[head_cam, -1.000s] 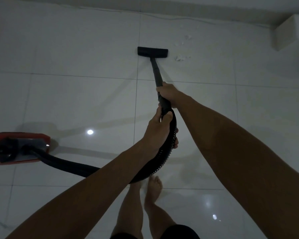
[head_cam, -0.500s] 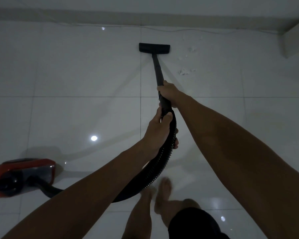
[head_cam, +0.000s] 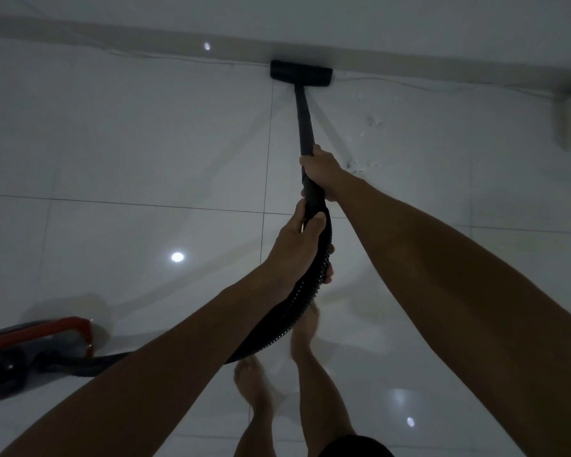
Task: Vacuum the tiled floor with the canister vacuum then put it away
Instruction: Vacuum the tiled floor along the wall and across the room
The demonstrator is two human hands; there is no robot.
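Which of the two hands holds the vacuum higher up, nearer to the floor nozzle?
The right hand: it grips the rigid wand, closer to the floor nozzle. The left hand grips below it, where the ribbed hose begins.

Both hands grip the vacuum: right hand point(head_cam: 320, 169) on the wand point(head_cam: 304, 122), left hand point(head_cam: 299, 245) on the ribbed hose point(head_cam: 297, 305). Floor nozzle point(head_cam: 301, 73) meets the baseboard point(head_cam: 442, 65); red canister point(head_cam: 30, 354) rests on the tiled floor point(head_cam: 129, 143), lower left.
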